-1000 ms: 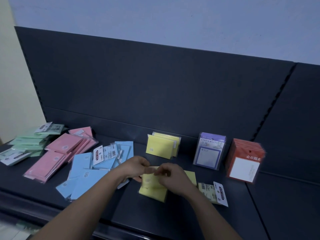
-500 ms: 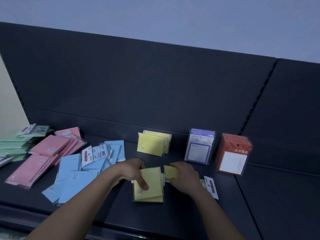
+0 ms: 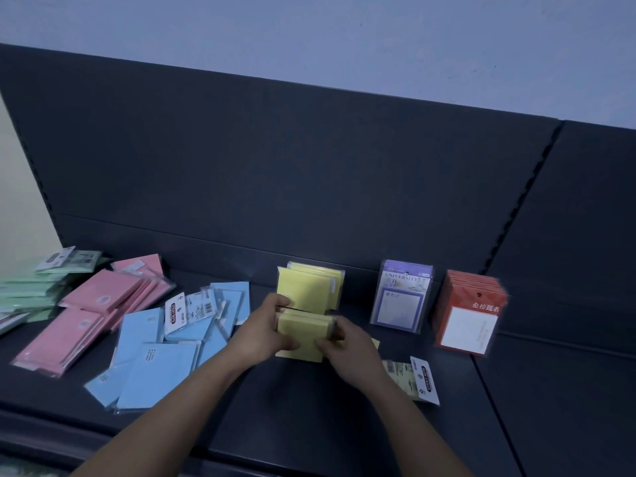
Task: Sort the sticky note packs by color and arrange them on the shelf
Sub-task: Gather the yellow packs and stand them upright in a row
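Both hands grip a stack of yellow sticky note packs (image 3: 303,333) held upright on the dark shelf (image 3: 309,425). My left hand (image 3: 263,333) clasps its left side and my right hand (image 3: 347,349) its right side. Just behind stands a row of yellow packs (image 3: 309,287) leaning on the back panel. One more yellow pack (image 3: 407,375) with a white header card lies flat to the right of my right wrist. Blue packs (image 3: 161,356) lie scattered left of my left arm, pink packs (image 3: 99,304) further left, green packs (image 3: 38,287) at the far left.
Purple notepads (image 3: 401,297) and red packs (image 3: 469,315) stand upright at the right against the back panel (image 3: 309,166). A slotted upright post (image 3: 519,201) divides the shelf bays. The shelf's front edge runs below my forearms.
The yellow packs, spread flat under my hands a second ago, have been gathered into one stack, stood upright and moved back toward the standing yellow row.
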Action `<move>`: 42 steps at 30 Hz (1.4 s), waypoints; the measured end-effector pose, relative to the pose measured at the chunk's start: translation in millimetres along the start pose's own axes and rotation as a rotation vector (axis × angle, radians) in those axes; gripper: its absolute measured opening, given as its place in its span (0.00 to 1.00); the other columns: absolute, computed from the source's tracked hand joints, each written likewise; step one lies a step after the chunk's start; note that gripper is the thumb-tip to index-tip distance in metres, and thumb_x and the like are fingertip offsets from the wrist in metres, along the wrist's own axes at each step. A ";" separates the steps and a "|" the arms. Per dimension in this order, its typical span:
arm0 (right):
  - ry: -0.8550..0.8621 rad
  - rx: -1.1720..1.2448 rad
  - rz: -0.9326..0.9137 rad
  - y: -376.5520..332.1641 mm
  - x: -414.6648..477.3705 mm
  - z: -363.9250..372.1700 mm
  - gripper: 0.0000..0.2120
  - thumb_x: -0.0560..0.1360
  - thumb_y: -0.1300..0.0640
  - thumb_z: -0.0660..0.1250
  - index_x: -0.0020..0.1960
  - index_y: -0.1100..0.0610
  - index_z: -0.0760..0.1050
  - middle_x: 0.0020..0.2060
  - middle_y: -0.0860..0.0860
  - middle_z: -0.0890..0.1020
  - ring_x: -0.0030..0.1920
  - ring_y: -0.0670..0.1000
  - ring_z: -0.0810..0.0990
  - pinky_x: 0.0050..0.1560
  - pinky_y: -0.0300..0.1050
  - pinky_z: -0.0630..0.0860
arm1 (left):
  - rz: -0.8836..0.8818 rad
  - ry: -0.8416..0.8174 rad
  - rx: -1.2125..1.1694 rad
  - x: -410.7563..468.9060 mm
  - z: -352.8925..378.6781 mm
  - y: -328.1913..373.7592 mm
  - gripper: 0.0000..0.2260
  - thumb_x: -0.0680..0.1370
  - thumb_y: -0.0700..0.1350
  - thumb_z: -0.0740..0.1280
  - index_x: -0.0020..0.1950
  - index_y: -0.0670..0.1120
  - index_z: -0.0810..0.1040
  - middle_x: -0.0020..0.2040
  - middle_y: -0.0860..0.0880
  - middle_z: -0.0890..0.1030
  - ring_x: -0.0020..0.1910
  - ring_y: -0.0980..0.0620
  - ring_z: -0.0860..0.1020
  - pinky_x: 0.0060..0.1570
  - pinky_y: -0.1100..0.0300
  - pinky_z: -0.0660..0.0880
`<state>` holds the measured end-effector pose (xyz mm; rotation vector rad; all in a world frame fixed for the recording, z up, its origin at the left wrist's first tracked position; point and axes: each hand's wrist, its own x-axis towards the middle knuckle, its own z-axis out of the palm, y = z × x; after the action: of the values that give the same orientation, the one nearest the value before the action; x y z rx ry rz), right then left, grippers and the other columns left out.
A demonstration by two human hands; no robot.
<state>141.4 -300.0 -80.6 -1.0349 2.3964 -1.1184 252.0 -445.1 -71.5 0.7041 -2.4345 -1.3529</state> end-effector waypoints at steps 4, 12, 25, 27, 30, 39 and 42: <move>0.004 -0.068 -0.007 -2.7 7.1 6.5 0.12 0.77 0.54 0.65 0.60 0.53 0.72 0.53 0.50 0.81 0.53 0.52 0.78 0.55 0.49 0.76 | -0.011 -0.018 0.024 4.3 4.4 -4.5 0.17 0.74 0.40 0.70 0.59 0.50 0.68 0.49 0.51 0.77 0.48 0.53 0.77 0.47 0.57 0.76; 0.152 -0.098 -0.036 -15.0 36.2 7.9 0.10 0.77 0.56 0.65 0.57 0.58 0.74 0.47 0.53 0.81 0.47 0.53 0.78 0.47 0.44 0.74 | 0.002 0.217 0.108 40.4 -0.5 1.0 0.13 0.73 0.41 0.72 0.54 0.49 0.73 0.51 0.49 0.75 0.51 0.50 0.75 0.45 0.61 0.67; 0.297 -0.126 0.083 -0.8 58.1 17.2 0.20 0.72 0.53 0.72 0.61 0.55 0.72 0.55 0.52 0.74 0.54 0.53 0.76 0.48 0.44 0.72 | -0.049 0.216 0.109 63.2 13.4 -19.2 0.25 0.70 0.40 0.74 0.64 0.48 0.69 0.57 0.50 0.78 0.55 0.51 0.75 0.49 0.58 0.72; 0.275 -0.087 0.145 0.9 59.8 16.9 0.30 0.70 0.52 0.74 0.67 0.56 0.66 0.61 0.52 0.73 0.59 0.54 0.75 0.53 0.45 0.73 | -0.047 0.259 0.101 64.0 16.9 -18.7 0.23 0.70 0.39 0.74 0.62 0.47 0.72 0.56 0.50 0.78 0.54 0.50 0.75 0.48 0.59 0.71; 0.207 -0.060 0.174 3.0 64.8 18.6 0.32 0.70 0.54 0.74 0.69 0.57 0.63 0.61 0.54 0.76 0.59 0.55 0.77 0.50 0.45 0.74 | -0.039 0.303 0.111 66.5 23.4 -15.3 0.18 0.70 0.40 0.74 0.58 0.46 0.74 0.53 0.50 0.76 0.53 0.51 0.75 0.48 0.60 0.71; 0.211 -0.113 0.106 4.4 69.0 20.6 0.37 0.73 0.53 0.71 0.75 0.55 0.55 0.65 0.54 0.75 0.61 0.55 0.76 0.54 0.45 0.73 | 0.024 0.395 0.117 73.9 22.2 -21.8 0.16 0.71 0.39 0.73 0.53 0.47 0.71 0.52 0.52 0.71 0.51 0.51 0.74 0.44 0.61 0.67; 0.152 -0.130 0.163 2.4 71.6 21.7 0.41 0.76 0.54 0.67 0.78 0.58 0.44 0.70 0.55 0.69 0.66 0.56 0.72 0.59 0.45 0.71 | 0.025 0.321 0.087 77.7 21.9 -26.7 0.27 0.70 0.39 0.74 0.65 0.46 0.67 0.60 0.50 0.72 0.59 0.50 0.73 0.53 0.60 0.71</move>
<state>102.0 -362.1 -94.5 -0.8004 2.6498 -1.0300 183.9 -482.7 -105.9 0.8370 -2.2463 -1.0374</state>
